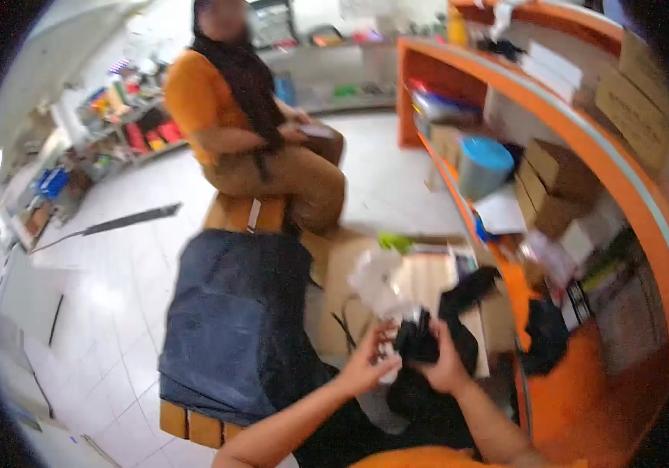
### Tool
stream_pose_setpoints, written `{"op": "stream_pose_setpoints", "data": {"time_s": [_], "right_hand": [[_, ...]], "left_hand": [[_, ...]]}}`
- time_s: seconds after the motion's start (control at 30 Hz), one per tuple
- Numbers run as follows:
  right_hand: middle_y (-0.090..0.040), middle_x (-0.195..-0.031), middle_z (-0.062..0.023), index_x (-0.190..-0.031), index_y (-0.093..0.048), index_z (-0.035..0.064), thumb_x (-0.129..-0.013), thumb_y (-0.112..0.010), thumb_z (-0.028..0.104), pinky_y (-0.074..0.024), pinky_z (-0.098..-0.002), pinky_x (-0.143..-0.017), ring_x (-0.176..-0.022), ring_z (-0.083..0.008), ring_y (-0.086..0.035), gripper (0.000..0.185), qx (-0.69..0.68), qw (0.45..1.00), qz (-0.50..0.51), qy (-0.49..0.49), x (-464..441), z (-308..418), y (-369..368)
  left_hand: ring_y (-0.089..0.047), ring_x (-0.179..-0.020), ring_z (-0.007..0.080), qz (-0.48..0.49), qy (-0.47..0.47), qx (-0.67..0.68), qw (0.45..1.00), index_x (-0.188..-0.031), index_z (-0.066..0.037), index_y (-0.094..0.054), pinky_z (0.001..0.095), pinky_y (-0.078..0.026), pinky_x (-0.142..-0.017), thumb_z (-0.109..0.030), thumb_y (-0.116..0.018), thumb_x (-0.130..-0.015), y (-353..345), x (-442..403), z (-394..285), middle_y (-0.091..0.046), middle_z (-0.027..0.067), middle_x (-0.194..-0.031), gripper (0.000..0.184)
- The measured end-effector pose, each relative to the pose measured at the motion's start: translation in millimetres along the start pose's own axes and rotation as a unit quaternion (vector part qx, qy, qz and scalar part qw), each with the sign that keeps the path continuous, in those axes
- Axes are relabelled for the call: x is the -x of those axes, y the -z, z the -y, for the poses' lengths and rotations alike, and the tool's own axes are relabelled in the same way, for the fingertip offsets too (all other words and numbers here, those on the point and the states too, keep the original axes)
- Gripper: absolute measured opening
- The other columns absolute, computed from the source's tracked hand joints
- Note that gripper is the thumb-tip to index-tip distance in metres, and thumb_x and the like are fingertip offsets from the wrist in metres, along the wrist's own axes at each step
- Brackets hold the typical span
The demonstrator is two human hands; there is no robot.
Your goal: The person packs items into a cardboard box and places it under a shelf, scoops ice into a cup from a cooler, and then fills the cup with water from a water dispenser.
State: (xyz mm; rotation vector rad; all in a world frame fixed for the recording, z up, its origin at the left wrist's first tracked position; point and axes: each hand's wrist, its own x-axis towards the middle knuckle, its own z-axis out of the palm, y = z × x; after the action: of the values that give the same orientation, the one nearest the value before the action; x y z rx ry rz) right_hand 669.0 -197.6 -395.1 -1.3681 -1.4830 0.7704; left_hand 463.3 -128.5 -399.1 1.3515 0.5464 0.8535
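Near the lower middle of the head view, my left hand [368, 360] and my right hand [445, 363] face each other around a small black object [415, 337]. The fingers of my right hand wrap its right side. My left hand is closed at its left side, with something small and whitish at the fingers, too blurred to name. Just above the hands lies a crumpled white plastic bag [377, 281]. Black straps or cloth [463, 312] lie to the right of the hands, over a cardboard box [334, 269] with papers in it.
A dark cloth [233, 320] covers a wooden bench [188, 427] at the left. Beyond it sits another person [229, 117] in an orange top. An orange shelf [599, 132] on the right holds cardboard boxes [561, 175] and a blue-lidded container [484, 168].
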Motion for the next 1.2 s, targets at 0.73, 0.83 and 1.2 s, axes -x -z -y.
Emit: {"op": "stream_pose_setpoints", "data": {"time_s": [0.73,0.83,1.2], "right_hand": [[-0.060,-0.072,-0.0032,-0.097,-0.059,0.0091,-0.103,-0.054,0.039,-0.0437,-0.0288,-0.037,-0.047,-0.0141,-0.055,0.031,-0.316,0.872,-0.363,-0.087,-36.3,109.4,122.4],[-0.068,-0.111,-0.0172,-0.118,-0.060,0.0034,-0.104,-0.053,0.034,-0.0611,-0.0342,-0.068,-0.084,-0.0214,-0.069,0.035,-0.342,0.852,-0.349,0.189,-8.0,112.4,174.6],[-0.024,-0.160,-0.0211,-0.157,-0.019,0.0075,-0.083,-0.081,0.042,-0.0192,-0.0516,-0.119,-0.146,-0.0425,-0.025,0.103,0.351,0.903,-0.093,0.231,-18.9,143.0,82.7]], "left_hand": [[-0.066,-0.099,0.0404,0.155,-0.044,-0.330,0.930,-0.113,-0.005,-0.060,0.0427,-0.051,-0.082,-0.004,-0.075,-0.075,10.3,-8.4,-31.1,-0.067,0.0219,-0.102,0.041],[-0.066,-0.102,0.0408,0.085,-0.005,-0.415,0.906,-0.116,-0.007,-0.063,0.0458,-0.052,-0.084,-0.004,-0.073,-0.074,21.0,-10.2,-27.3,-0.068,0.0215,-0.107,0.043],[-0.063,-0.110,0.0411,0.011,-0.106,-0.344,0.933,-0.114,-0.003,-0.064,0.0416,-0.049,-0.093,0.007,-0.065,-0.068,45.5,-15.5,-41.6,-0.066,0.0207,-0.110,0.047]]}}
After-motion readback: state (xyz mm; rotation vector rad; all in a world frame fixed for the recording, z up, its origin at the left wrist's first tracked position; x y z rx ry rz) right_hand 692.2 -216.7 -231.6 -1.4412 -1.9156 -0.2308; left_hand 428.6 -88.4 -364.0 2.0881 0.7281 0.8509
